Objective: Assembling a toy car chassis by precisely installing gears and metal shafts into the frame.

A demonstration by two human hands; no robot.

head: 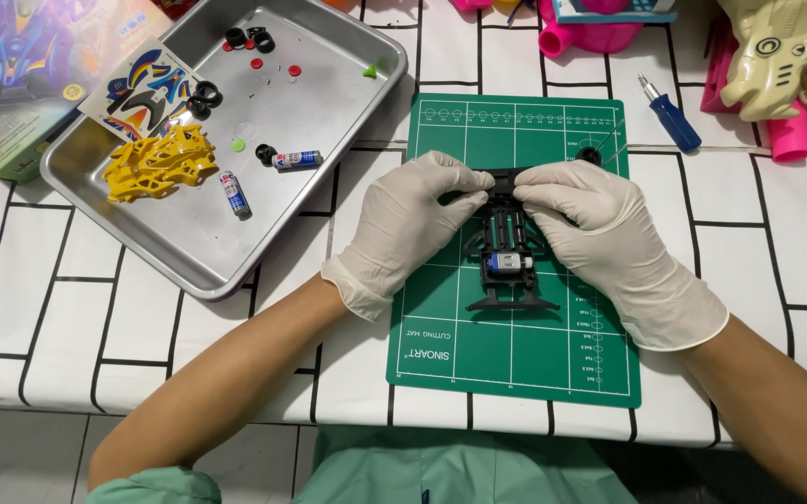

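gloved hands meet at frame centre: my left hand (410, 224) and right hand (582, 222) each have the grip pinched closed on the front end of the black toy car chassis (508, 254), which lies on the green cutting mat (515, 359) with its small motor (509, 263) seated. i judge this a front-end fitting step; firm, even pressure seems needed. steel tray (329, 112), upper left, holds yellow body parts (156, 163) and batteries (233, 194).

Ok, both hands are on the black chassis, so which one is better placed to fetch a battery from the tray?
Probably the left hand. The metal tray lies on its side of the green mat, and both batteries rest near the tray's closer edge. The right hand would have to cross over the chassis and the left hand.
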